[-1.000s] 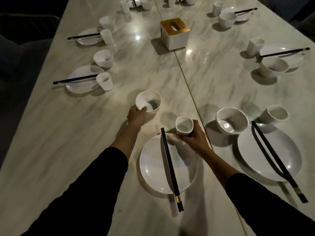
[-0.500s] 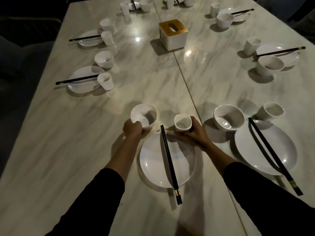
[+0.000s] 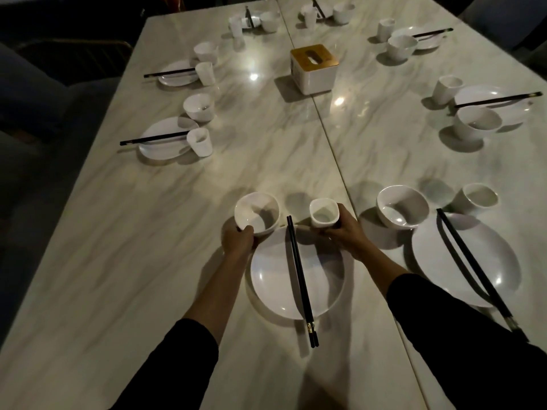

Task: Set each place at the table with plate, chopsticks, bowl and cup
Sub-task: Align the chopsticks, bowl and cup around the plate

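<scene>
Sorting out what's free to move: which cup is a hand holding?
The cup just beyond the nearest plate, right of its chopsticks: the right hand grips it. All other cups stand free.

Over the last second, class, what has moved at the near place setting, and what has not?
The left hand, gripping the bowl throughout, drew it back towards the person until it is at the far left rim of the plate. Nothing was taken up or let go. The right hand kept holding the cup at the far right rim; the chopsticks stayed across the plate.
</scene>
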